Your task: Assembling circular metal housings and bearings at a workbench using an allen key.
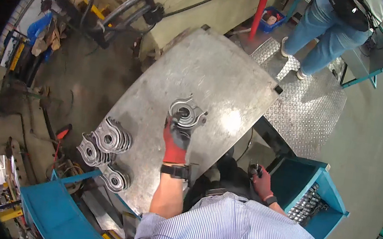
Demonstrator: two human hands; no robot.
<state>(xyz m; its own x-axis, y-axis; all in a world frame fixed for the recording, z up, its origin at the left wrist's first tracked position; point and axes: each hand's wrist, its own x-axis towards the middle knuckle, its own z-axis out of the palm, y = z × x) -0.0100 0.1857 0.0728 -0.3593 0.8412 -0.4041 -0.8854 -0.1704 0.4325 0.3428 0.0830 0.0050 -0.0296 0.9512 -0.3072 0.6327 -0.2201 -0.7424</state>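
In a red and dark grey glove, my left hand reaches over the metal table, its fingers closed at the ring-shaped middle of a stamped metal bracket. The bracket has a round hole and curved arms. Whether it lies flat on the table or is slightly raised, I cannot tell. Low at my right side, beyond the table edge, my right hand wears a similar glove. Its fingers are curled together around something small and dark that I cannot make out.
Stacks of similar brackets stand at the table's left corner. A blue bin with many small metal pieces is at my right. Another person in jeans stands on a tread-plate platform. A blue cart sits lower left.
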